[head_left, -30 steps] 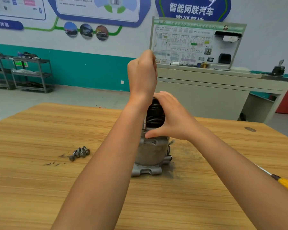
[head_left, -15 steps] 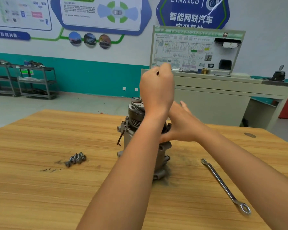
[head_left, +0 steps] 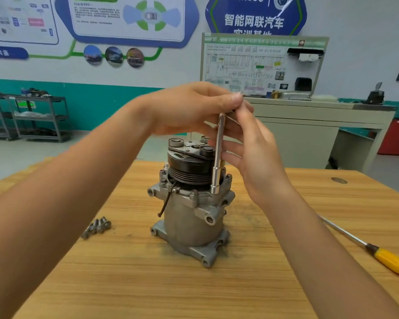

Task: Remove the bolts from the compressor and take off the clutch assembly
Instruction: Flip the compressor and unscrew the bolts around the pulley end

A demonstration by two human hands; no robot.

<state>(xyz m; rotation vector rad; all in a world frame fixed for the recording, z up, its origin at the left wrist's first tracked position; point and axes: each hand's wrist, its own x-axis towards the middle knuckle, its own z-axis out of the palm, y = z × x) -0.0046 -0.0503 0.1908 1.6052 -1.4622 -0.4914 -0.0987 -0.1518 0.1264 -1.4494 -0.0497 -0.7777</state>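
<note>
There's the compressor (head_left: 191,217) standing upright in the middle of the wooden table (head_left: 148,284), black clutch assembly (head_left: 189,164) on top, and a slim socket driver (head_left: 217,157) planted upright on a flange bolt at its right front. The left hand (head_left: 194,109) pinches the driver's top end, while the right hand (head_left: 253,157) is flat, straight fingers against the shaft. A few loose bolts (head_left: 97,226) lie to the left, a yellow-handled screwdriver (head_left: 387,261) off right.
</note>
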